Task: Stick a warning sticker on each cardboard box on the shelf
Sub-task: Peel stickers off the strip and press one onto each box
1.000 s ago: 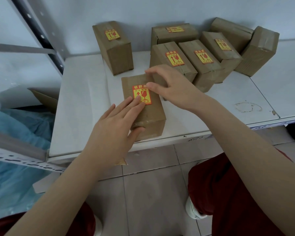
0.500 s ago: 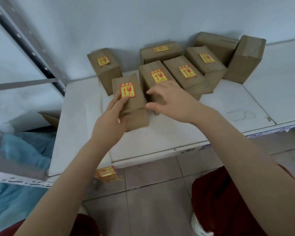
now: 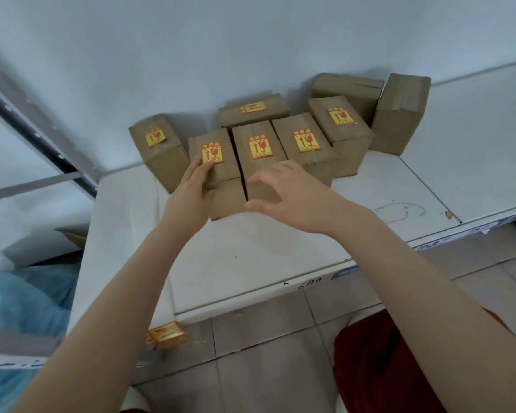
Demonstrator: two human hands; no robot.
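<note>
The left hand (image 3: 191, 190) grips the front box (image 3: 228, 198) on the white shelf (image 3: 251, 257), fingers lying over its top by the red-and-yellow sticker (image 3: 211, 153), thumb on the front face. It stands just beside a neighbouring box (image 3: 258, 162) (also stickered). The right hand (image 3: 289, 195) hovers there, fingers spread loose, holding nothing.

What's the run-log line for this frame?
left hand: grips stickered box | right hand: open over neighbouring box, contact unclear | no sticker visible: rear-right box, far-right box
</note>
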